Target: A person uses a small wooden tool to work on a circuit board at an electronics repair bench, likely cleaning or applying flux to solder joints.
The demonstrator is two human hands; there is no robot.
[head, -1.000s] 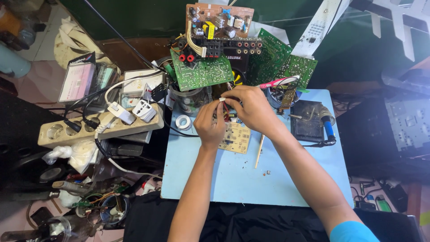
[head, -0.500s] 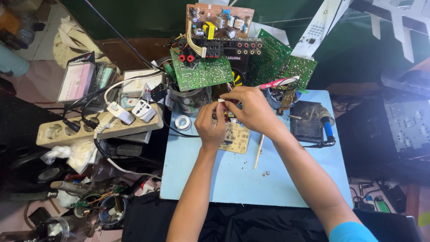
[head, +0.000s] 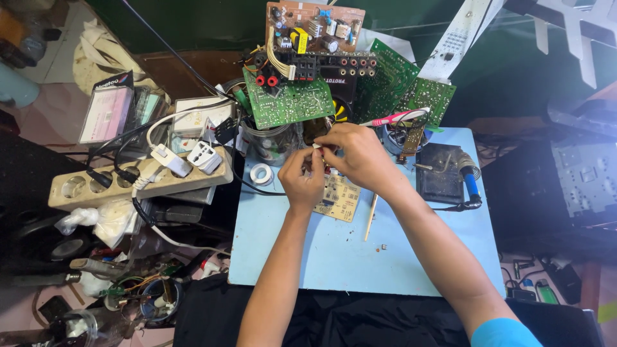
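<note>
Hands barely shifted since earlier; left hand (head: 302, 181) and right hand (head: 357, 154) grips both pinching small white part (head: 316, 147) above tan circuit board (head: 339, 200), blue table (head: 334, 257).

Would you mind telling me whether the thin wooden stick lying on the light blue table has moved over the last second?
No. The thin wooden stick lies in the same spot, just right of the small beige circuit board.

Matt blue tabletop (head: 321, 257); beige plastic power strip (head: 128, 183).

Pale blue table (head: 308, 257), green circuit boards (head: 289, 106), beige power strip (head: 138, 183)
</note>
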